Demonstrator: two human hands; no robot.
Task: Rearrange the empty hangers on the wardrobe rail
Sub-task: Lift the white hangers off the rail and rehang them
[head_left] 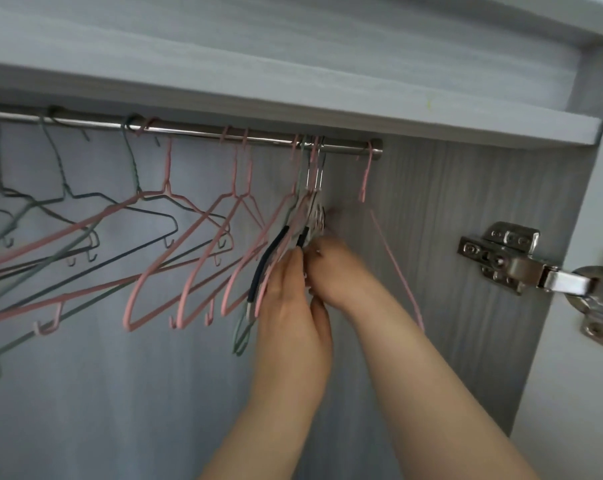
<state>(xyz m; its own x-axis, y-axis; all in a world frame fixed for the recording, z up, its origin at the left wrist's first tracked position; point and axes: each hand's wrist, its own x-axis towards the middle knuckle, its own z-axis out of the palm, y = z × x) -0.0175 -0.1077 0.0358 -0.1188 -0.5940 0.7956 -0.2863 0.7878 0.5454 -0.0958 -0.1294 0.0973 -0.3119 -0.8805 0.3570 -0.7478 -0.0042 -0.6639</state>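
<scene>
**Head view: both hands on the bunch at the rail's right end**

Head view, and here we are at the right end of the rail (189, 131), where a tight bunch of hangers (312, 206) hangs with its hooks crowded together. The left hand (289, 299) comes up from below, its fingers wrapped round the lower arms of the bunch, a firm closed hold, probably to keep the frames from fanning out. The right hand (338, 271) presses in from the other side with its fingers curled toward the same bunch. Their tips are blurred and partly hidden, so I cannot tell whether it truly grips or only steadies.

A lone pink hanger (365, 174) hangs just beyond, at the very tip of the rail near the side panel (466, 202), which leaves little room on that side. Further left, more pink hangers (168, 188) and dark hangers (95, 199) hang loosely spaced and skewed, their arms crossing. My read is that those tangles could snag anything slid along the rail. The shelf (293, 109) sits close above it, so lifting a hook off looks tight. A door hinge (507, 258) juts out at the right, well apart from the hands.
</scene>
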